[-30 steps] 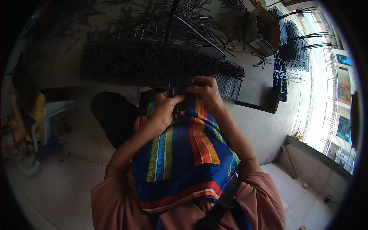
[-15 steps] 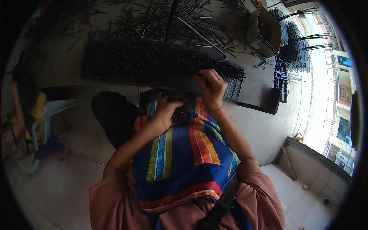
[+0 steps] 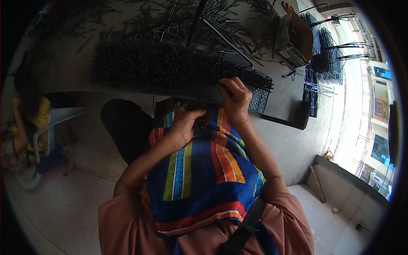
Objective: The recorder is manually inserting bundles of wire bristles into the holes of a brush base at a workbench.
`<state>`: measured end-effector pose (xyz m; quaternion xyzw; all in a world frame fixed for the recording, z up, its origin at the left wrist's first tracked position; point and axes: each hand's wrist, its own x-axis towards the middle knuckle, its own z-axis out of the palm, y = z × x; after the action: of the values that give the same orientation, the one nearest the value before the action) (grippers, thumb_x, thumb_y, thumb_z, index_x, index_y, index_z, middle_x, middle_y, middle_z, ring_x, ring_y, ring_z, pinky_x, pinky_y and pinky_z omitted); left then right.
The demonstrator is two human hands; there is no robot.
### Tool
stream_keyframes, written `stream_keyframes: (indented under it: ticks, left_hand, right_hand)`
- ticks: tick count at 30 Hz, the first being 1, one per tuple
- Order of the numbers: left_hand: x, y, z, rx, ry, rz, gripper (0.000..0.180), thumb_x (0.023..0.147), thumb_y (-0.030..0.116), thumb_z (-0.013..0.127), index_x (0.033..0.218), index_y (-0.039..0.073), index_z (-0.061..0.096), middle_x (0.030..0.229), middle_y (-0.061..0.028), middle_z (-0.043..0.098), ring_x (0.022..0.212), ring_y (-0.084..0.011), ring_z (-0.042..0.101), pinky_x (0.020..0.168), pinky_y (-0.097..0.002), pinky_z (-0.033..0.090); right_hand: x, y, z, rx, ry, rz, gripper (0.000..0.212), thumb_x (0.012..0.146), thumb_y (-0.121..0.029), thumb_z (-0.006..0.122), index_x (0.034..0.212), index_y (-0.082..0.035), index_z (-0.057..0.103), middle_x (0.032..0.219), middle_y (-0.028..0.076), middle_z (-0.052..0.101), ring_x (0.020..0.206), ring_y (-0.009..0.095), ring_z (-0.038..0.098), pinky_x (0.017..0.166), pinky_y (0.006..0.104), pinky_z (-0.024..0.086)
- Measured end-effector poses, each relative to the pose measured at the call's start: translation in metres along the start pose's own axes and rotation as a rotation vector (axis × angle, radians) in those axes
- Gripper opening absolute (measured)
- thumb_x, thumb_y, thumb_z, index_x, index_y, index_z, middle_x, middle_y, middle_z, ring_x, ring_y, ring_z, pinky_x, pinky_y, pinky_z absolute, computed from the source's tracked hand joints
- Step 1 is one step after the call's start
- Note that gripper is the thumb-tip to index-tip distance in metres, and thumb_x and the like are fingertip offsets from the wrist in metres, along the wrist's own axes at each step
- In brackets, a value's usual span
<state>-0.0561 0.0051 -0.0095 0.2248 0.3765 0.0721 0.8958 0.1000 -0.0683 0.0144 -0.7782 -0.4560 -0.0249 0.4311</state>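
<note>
A long dark tray [image 3: 260, 102] full of holes lies along the table edge. Upright thin black pieces [image 3: 157, 66] crowd most of it, while bare holes show at its right end and front. My right hand [image 3: 236, 98] is over that right part, fingertips pinched together at the pieces; whatever is between them is too small to make out. Closer to me, above my striped apron [image 3: 204, 170], my left hand [image 3: 186, 124] is closed around a few thin dark sticks [image 3: 196, 127], mostly hidden by the fingers and in shadow.
Loose black sticks [image 3: 165, 25] are heaped behind the tray, with a bent metal rod [image 3: 227, 41] across them. An open cardboard box [image 3: 293, 40] stands at the back right beside wire racks [image 3: 329, 55]. At far left another person [image 3: 21, 114] sits by a chair [image 3: 46, 127].
My right hand has shifted very slightly along the tray, still pinched. The left hand's fingers have moved a little over the sticks. The view has tilted slightly.
</note>
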Motion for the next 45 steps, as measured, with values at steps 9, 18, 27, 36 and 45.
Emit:
stream_keyframes:
  ticks: [9,18,27,36,45]
  left_hand:
    - [0.004,0.000,0.004,-0.006,-0.085,0.064,0.017,0.086,-0.001,0.060,0.103,0.001,0.062,0.088,-0.0084,0.067,0.076,-0.0177,0.067,0.060,-0.0307,0.056]
    - [0.004,0.001,0.005,0.028,0.054,-0.044,0.016,0.091,0.003,0.055,0.105,0.002,0.061,0.094,-0.0108,0.067,0.080,-0.0195,0.067,0.062,-0.0338,0.058]
    - [0.002,0.001,0.008,0.090,0.050,-0.009,0.018,0.090,0.001,0.052,0.105,0.001,0.062,0.094,-0.0114,0.067,0.080,-0.0205,0.068,0.061,-0.0340,0.059]
    - [0.005,-0.001,-0.001,0.084,0.012,0.016,0.014,0.090,0.003,0.055,0.101,0.002,0.064,0.094,-0.0101,0.069,0.077,-0.0185,0.069,0.060,-0.0313,0.058]
    - [0.001,0.006,0.008,-0.007,0.046,0.019,0.012,0.085,0.000,0.060,0.096,0.002,0.064,0.085,-0.0119,0.070,0.068,-0.0193,0.068,0.050,-0.0294,0.051]
  right_hand:
    - [-0.013,-0.004,-0.007,0.401,-0.530,0.582,0.009,0.075,-0.004,0.070,0.081,0.002,0.068,0.073,0.011,0.068,0.065,0.013,0.064,0.059,0.0271,0.049]
    - [-0.006,0.006,-0.018,0.585,0.091,0.467,0.010,0.083,0.004,0.065,0.088,-0.003,0.068,0.072,-0.006,0.056,0.065,0.001,0.046,0.057,0.0165,0.035]
    - [-0.008,0.019,-0.015,0.342,0.044,0.176,0.013,0.078,0.007,0.068,0.089,0.002,0.067,0.079,0.003,0.060,0.068,0.007,0.053,0.062,0.0202,0.042]
    - [-0.013,0.009,-0.014,0.122,0.040,0.170,0.013,0.075,0.003,0.072,0.087,0.000,0.068,0.075,0.005,0.060,0.064,0.011,0.058,0.058,0.0231,0.044]
    - [-0.007,0.017,-0.009,-0.115,-0.054,0.102,0.011,0.075,-0.001,0.072,0.087,-0.001,0.070,0.074,0.008,0.061,0.062,0.013,0.061,0.056,0.0264,0.046]
